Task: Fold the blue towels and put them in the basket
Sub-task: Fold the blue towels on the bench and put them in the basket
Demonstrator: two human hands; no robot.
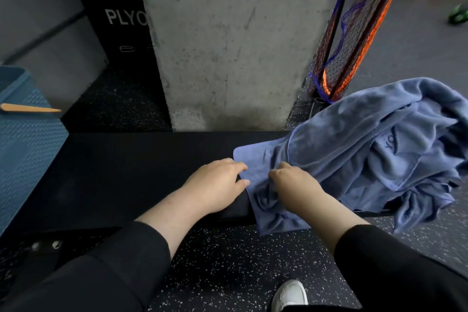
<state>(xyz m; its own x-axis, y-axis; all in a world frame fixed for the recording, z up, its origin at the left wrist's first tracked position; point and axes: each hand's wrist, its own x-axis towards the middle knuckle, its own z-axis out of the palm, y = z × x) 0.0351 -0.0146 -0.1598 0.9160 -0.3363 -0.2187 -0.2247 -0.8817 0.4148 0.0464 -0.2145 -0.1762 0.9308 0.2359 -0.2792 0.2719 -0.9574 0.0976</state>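
Observation:
A heap of crumpled blue towels lies on the right end of a black padded bench, part of it hanging over the front edge. My left hand pinches the left edge of a towel between thumb and fingers. My right hand is closed on a bunched fold of the same cloth just to the right. A blue plastic basket with a wooden handle stands at the far left end of the bench.
A concrete pillar rises right behind the bench. A black plyo box stands behind it on the left, and an orange and black net leans on the right. My white shoe is on the speckled floor.

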